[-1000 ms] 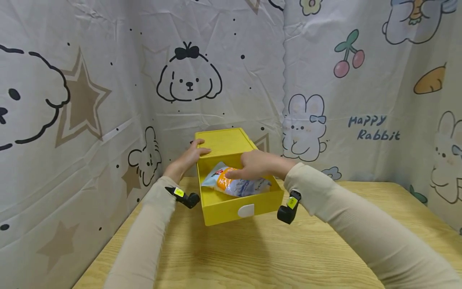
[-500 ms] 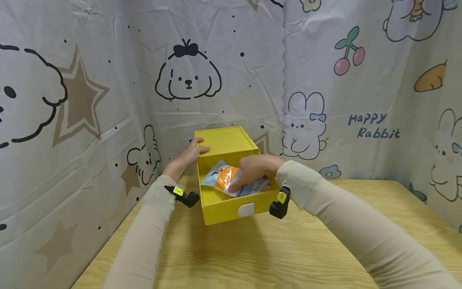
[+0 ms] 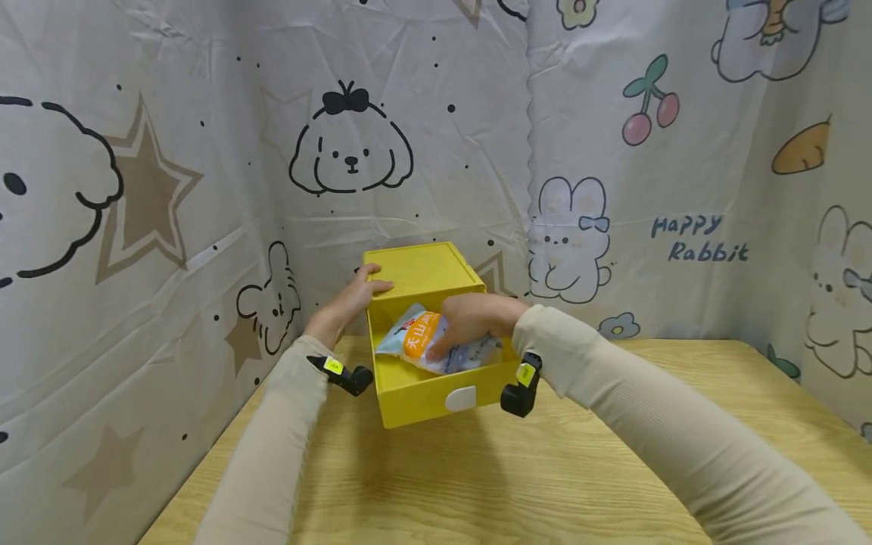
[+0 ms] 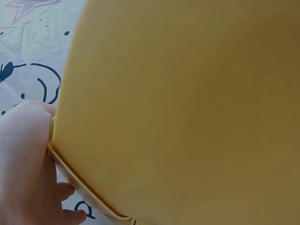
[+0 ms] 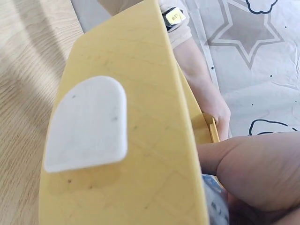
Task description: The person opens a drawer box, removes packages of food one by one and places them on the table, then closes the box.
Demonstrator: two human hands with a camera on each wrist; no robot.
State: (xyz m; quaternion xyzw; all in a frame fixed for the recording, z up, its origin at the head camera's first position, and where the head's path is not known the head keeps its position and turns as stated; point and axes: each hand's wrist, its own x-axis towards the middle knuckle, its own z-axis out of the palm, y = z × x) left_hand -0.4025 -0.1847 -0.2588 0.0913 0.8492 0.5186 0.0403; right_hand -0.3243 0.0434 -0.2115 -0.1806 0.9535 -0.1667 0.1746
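Note:
A yellow drawer box (image 3: 425, 270) has its drawer (image 3: 415, 405) pulled out toward me, with a white handle tab (image 3: 461, 398) on the front. Inside the drawer lies a plump plastic packet (image 3: 415, 337) printed pale blue, white and orange. My left hand (image 3: 347, 303) grips the left side of the box's outer case, thumb over its top edge; in the left wrist view that hand (image 4: 26, 164) wraps the case's edge. My right hand (image 3: 473, 322) reaches into the drawer and grasps the packet, thumb on its near face. The other fingers are hidden behind it.
The box is over a light wood-grain table (image 3: 579, 469), its shadow falling in front of it. Cloth curtains (image 3: 422, 113) with cartoon prints stand close behind it and along both sides. Small black cameras (image 3: 521, 386) are worn at both wrists.
My right hand has come down and left into the drawer, its thumb going from above the packet onto it. The packet has shifted slightly. My left hand keeps its hold on the box.

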